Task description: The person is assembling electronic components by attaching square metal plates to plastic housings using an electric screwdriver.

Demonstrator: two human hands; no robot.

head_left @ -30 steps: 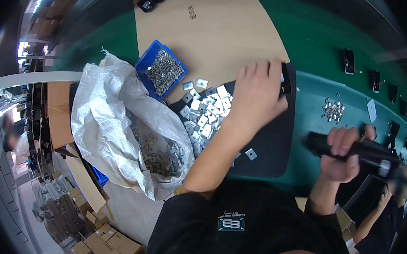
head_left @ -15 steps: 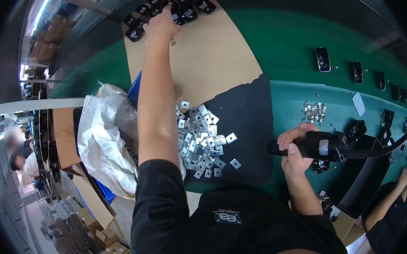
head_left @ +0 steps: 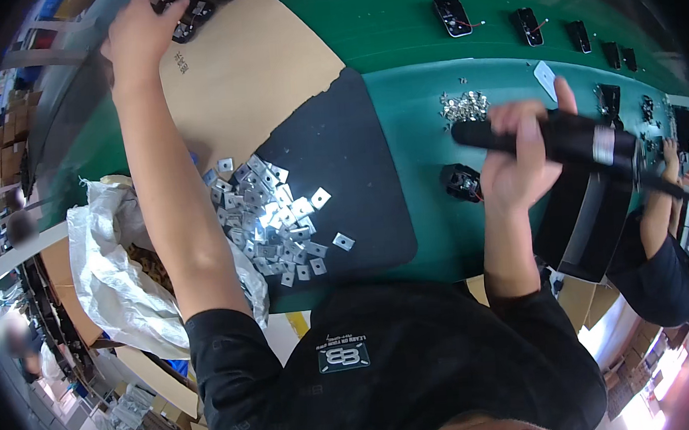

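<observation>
While your right hand [head_left: 520, 155] grips the tool [head_left: 583, 141], your left hand [head_left: 140, 29] is at black parts [head_left: 196, 16], hold unclear; your forearm [head_left: 175, 211] crosses the sack [head_left: 109, 279], partly hiding its contents [head_left: 150, 264].

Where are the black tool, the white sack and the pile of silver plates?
Black tool [head_left: 575, 140]: head view, on its thick body.
White sack [head_left: 105, 272]: head view, on its crumpled outer side.
Pile of silver plates [head_left: 269, 216]: head view, near the heap's middle.

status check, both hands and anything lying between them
Left hand at black parts on cardboard, contact unclear. Right hand gripping black power tool. Metal plates heaped mostly on dark mat between.
</observation>
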